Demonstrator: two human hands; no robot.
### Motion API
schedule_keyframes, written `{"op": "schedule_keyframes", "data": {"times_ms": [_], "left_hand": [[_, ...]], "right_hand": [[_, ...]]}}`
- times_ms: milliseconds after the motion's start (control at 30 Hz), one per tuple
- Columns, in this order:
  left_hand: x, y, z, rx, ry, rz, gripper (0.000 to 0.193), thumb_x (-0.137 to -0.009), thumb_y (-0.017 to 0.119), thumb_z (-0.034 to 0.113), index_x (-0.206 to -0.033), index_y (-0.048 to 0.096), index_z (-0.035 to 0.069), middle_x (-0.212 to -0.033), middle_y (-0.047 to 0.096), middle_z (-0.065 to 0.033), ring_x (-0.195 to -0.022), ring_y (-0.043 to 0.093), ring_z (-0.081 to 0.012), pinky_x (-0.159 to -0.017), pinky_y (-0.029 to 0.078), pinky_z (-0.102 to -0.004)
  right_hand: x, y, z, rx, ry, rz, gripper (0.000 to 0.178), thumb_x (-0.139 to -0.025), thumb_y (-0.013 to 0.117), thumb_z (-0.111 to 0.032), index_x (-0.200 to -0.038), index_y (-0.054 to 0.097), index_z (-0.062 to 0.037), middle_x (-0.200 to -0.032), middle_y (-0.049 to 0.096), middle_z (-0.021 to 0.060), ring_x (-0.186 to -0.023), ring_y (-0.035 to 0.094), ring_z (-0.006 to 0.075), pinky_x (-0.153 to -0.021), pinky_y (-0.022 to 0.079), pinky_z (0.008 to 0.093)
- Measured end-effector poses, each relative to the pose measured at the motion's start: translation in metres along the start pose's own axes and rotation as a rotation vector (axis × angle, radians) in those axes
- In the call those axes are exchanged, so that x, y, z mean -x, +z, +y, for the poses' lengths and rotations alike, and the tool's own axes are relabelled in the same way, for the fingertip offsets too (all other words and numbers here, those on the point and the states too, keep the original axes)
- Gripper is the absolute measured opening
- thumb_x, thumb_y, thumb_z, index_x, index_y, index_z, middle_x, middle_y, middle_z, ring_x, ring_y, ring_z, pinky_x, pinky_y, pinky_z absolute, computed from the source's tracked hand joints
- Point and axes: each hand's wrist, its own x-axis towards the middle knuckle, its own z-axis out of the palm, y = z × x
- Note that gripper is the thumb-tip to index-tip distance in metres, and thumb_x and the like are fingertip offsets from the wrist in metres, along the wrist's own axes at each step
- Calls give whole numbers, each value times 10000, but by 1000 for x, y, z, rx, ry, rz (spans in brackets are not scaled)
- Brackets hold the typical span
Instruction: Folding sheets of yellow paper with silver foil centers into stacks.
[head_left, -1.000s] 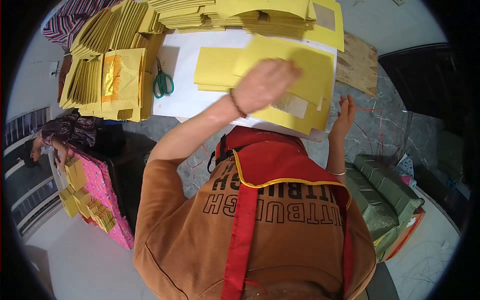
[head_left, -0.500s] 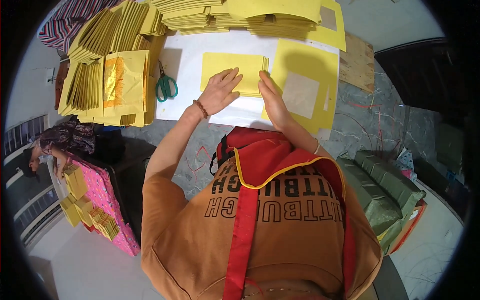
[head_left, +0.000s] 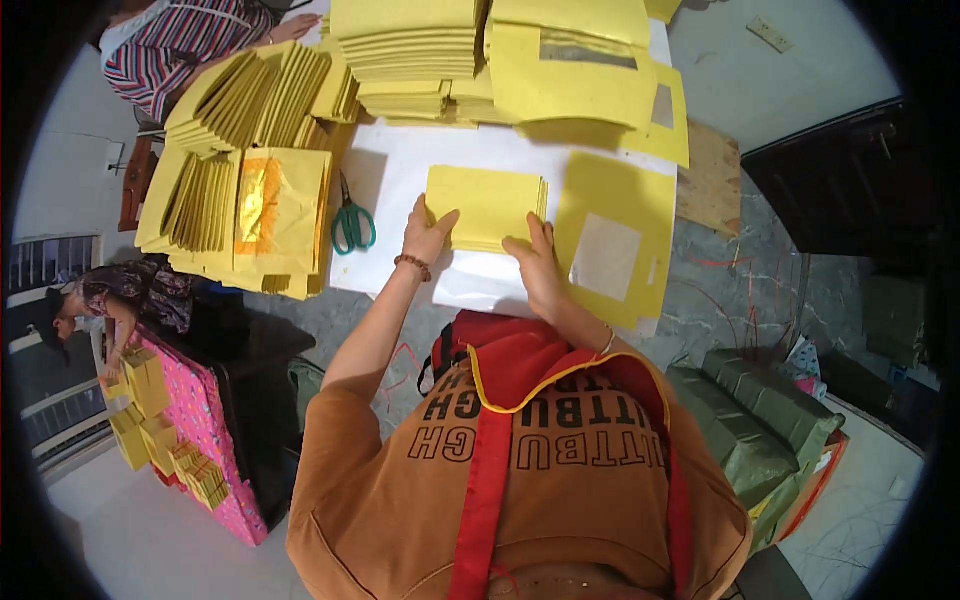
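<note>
A small stack of folded yellow paper (head_left: 488, 200) lies on the white tabletop in front of me, its layered edges showing at the right and front. My left hand (head_left: 430, 238) grips its left end, thumb on top and fingers along the side. At the front right corner, my right hand (head_left: 537, 262) holds the other end between thumb and fingers. Green-handled scissors (head_left: 353, 225) lie left of the stack. To its right is a flat yellow sheet (head_left: 620, 190) with a pale rectangular patch, near my right hand.
Tall piles of folded yellow paper (head_left: 405, 50) line the table's far side, and more bundles (head_left: 195, 205) crowd its left. A person in a striped top (head_left: 160, 60) is at the far left. Another person works at a pink-covered table (head_left: 205, 420). Green wrapped bundles (head_left: 745, 430) stand at my right.
My left hand has gone from lying flat on the stack to gripping its left end. My right hand has shifted from flat along the right edge to holding the corner. The view has tilted.
</note>
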Motion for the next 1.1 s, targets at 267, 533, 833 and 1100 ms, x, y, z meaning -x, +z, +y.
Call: {"op": "schedule_keyframes", "data": {"times_ms": [267, 533, 833, 1100], "left_hand": [[-19, -14, 0, 254, -252, -102, 448, -834, 580, 137, -1208, 413, -45, -994, 594, -133, -897, 574, -182, -772, 468, -278], [-65, -20, -18, -13, 84, -103, 396, -814, 550, 149, -1137, 433, -47, -1011, 586, -225, -950, 556, -339, -823, 438, -377], [-56, -22, -2, -712, 14, 106, 638, -820, 555, 332, -1324, 302, 35, -1292, 349, -230, -1124, 386, -369, -900, 334, -471], [-48, -14, 27, -794, 743, -110, 399, -804, 557, 259, -1183, 516, 143, -1216, 469, -96, -1128, 399, -286, -908, 298, -447]], "right_hand": [[-11, 16, -11, -337, -71, -8, 682, -792, 555, -203, -1351, 252, 44, -1426, 188, 176, -1322, 176, 248, -1064, 173, 331], [-52, 35, -13, 88, -181, 78, 705, -751, 592, -306, -1313, 308, 10, -1331, 307, 189, -1213, 322, 322, -1014, 270, 359], [-69, 55, -8, 418, -284, 151, 739, -748, 620, -303, -1353, 264, -72, -1392, 191, 187, -1238, 223, 401, -994, 236, 505], [-65, 65, 10, 455, -353, 270, 727, -725, 629, -288, -1339, 302, -78, -1366, 266, 182, -1215, 287, 380, -977, 258, 513]]}}
